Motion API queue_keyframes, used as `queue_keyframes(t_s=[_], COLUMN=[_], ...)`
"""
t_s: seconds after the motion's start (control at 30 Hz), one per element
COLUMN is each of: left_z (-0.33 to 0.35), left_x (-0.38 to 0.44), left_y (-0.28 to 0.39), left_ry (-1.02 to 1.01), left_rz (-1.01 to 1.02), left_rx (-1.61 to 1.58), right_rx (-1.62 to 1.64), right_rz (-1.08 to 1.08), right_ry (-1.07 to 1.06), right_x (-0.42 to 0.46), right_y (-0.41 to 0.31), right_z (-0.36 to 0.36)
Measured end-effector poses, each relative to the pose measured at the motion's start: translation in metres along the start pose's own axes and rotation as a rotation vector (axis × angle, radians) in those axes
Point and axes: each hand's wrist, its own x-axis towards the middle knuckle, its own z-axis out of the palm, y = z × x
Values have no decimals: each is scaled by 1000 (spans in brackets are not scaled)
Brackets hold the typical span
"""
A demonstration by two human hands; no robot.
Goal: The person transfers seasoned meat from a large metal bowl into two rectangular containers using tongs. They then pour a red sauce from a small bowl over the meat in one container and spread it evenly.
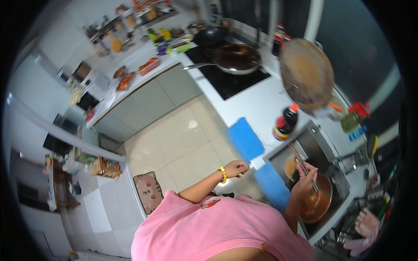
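My right hand (pixel 306 178) is closed around a pair of metal chopsticks (pixel 303 166) above the sink, and something brown shows at their far end. Below it, a round pan or bowl (pixel 316 205) with reddish-brown contents rests in the sink (pixel 326 153). My left hand (pixel 237 169), with a yellow bracelet at the wrist, hangs by the counter's front edge near a small white object (pixel 256 164); whether they touch I cannot tell. Blue cloths (pixel 246 138) lie on the edge on both sides of that object.
A dark sauce bottle (pixel 286 122) stands left of the sink. Behind it a large round wooden board (pixel 307 73) leans at the window. A lidded pan (pixel 236 58) and a black wok (pixel 210 35) sit on the cooktop (pixel 225 88). Trays of reddish food (pixel 125 81) are on the far counter.
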Motion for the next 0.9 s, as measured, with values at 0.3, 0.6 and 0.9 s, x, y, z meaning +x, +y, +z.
queue_keyframes(t_s=[0.3,0.6,0.9], left_z=[-243,-357,-540], left_x=[-178,-248,-227], left_y=[-88,-139,-138], left_ry=[629,968,1183], left_rz=[-31,23,117], left_rx=[-258,-656,-813], right_rx=[128,189,191], right_rz=[-176,37,93], right_ry=[-330,-572,-708], right_x=[-74,-115,-121], right_y=[55,130,238], right_z=[258,477,689])
